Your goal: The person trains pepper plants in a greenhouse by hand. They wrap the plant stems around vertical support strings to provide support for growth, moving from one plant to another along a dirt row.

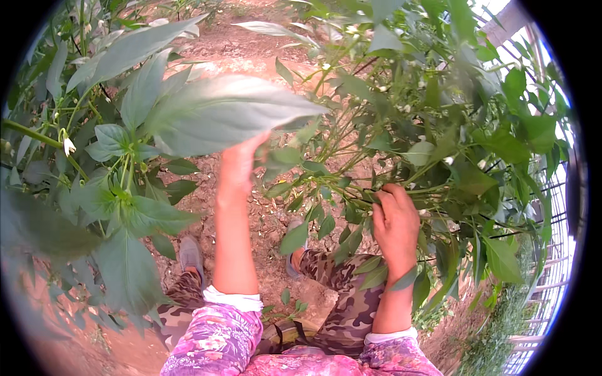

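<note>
Pepper plants with broad green leaves and small white flowers stand on both sides of me. My left hand [245,152] is stretched forward, blurred and partly hidden behind a large near leaf [225,117]; its fingers cannot be made out. At the right plant, my right hand [397,221] has its fingers curled around green pepper stems [364,199], among the leaves. A white pepper flower [69,146] hangs from a stem of the left plant [124,197].
Dry, cracked soil [268,230] lies between the rows. My shoes [190,254] and camouflage-trousered legs are below. A low yellowish thing with dark straps [310,329] sits between my legs. A framed greenhouse wall [550,263] runs along the right.
</note>
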